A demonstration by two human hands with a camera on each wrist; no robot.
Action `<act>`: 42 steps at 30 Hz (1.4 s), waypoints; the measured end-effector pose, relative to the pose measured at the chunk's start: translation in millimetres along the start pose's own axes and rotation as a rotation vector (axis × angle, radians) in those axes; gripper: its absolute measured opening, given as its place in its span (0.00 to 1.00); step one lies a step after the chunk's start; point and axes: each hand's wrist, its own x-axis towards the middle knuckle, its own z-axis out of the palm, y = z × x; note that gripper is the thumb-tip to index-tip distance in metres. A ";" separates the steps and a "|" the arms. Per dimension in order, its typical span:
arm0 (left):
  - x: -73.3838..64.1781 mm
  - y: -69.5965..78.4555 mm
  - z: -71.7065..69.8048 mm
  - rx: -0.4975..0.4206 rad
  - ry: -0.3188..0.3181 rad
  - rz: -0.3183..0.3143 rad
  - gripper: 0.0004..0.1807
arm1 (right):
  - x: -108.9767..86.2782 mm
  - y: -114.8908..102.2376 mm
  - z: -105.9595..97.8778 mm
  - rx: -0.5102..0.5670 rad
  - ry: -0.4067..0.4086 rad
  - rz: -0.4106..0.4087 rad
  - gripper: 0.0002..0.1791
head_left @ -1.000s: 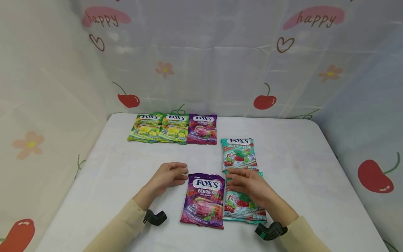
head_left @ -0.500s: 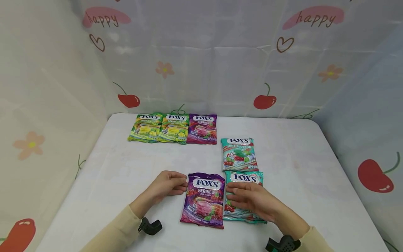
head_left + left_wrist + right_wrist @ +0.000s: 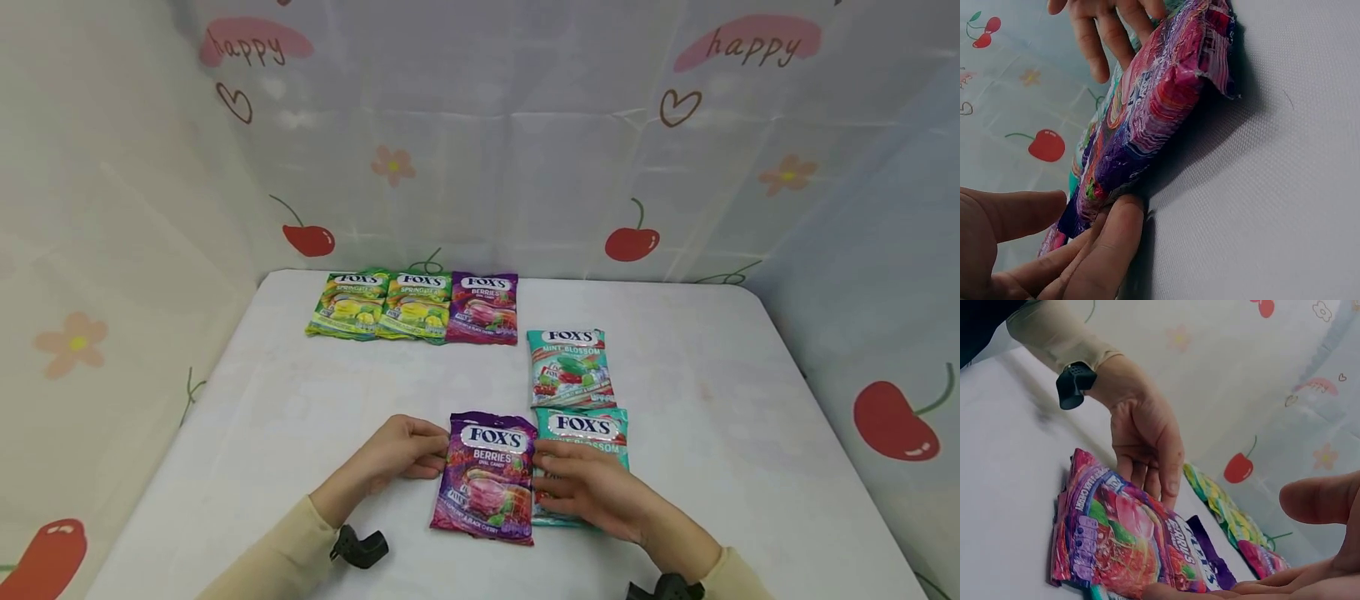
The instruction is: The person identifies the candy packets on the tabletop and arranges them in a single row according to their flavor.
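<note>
The near purple bag (image 3: pixel 487 479) is laid flat, label up, at the front of the white table (image 3: pixel 712 375), between the two hands. Its left edge is touched by the fingers of the left hand (image 3: pixel 397 454), which are extended, with the thumb held apart; nothing is gripped. The right hand (image 3: pixel 592 487) is held with fingers extended over the near teal bag (image 3: pixel 583 423), fingertips at the purple bag's right edge; whether that edge is pressed cannot be told. The far teal bag (image 3: pixel 572 368) is placed just behind the near one. At the back, two green bags (image 3: pixel 347 307) and the far purple bag (image 3: pixel 483 308) are lined up side by side.
</note>
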 end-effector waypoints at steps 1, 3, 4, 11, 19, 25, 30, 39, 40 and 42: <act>-0.3 -0.5 0.9 -0.003 -0.004 -0.001 0.20 | 1.0 0.7 1.3 0.005 0.006 0.005 0.41; -0.9 -1.3 2.7 -0.009 -0.013 0.001 0.22 | 2.9 2.2 3.7 0.017 0.015 0.016 0.41; -1.1 -1.7 3.6 -0.009 -0.015 0.004 0.23 | 3.9 3.1 4.7 0.028 0.019 0.018 0.40; -0.6 -4.3 7.0 -0.005 0.011 0.031 0.26 | 10.1 11.3 12.7 0.121 0.062 0.000 0.41; -0.7 -9.0 9.2 -0.011 0.028 0.065 0.26 | 17.6 20.7 16.4 0.167 0.108 -0.023 0.39; -0.2 -11.3 11.2 -0.043 0.029 0.065 0.26 | 15.3 24.6 16.1 0.181 0.105 -0.039 0.37; -1.7 -10.0 11.6 -0.077 -0.021 0.076 0.32 | 13.2 22.7 19.1 0.158 0.120 -0.032 0.38; 0.3 -6.9 11.7 -0.131 -0.092 0.080 0.33 | 16.2 21.2 22.6 0.157 0.134 -0.050 0.40; 0.6 -6.0 12.4 -0.133 -0.098 0.082 0.33 | 17.0 21.4 23.2 0.163 0.142 -0.052 0.41; 1.4 -4.0 14.0 -0.134 -0.106 0.090 0.33 | 18.2 22.1 24.2 0.179 0.164 -0.057 0.42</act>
